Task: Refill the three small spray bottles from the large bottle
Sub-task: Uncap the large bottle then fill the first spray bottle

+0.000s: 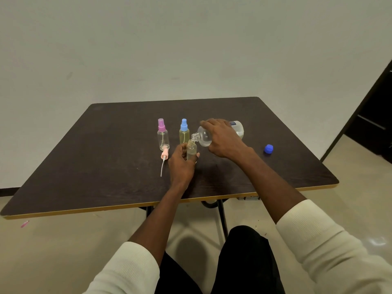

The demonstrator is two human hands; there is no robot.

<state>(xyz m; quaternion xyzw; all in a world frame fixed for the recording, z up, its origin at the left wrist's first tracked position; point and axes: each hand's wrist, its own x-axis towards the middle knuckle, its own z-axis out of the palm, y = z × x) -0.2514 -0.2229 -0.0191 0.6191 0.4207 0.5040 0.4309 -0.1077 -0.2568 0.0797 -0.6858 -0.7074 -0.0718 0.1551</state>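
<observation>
Clear large bottle (pixel 214 134) tipped, right hand (pixel 222 139) gripping; left hand (pixel 182 164) grips uncapped small bottle (pixel 191 150), seemingly yellowish liquid.

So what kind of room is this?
Probably a plain room at home or in an office: a bare wall, a tiled floor and a dark folding table.

Dark table (pixel 118 166), pale wall (pixel 169 49), beige floor (pixel 63 251)
</observation>
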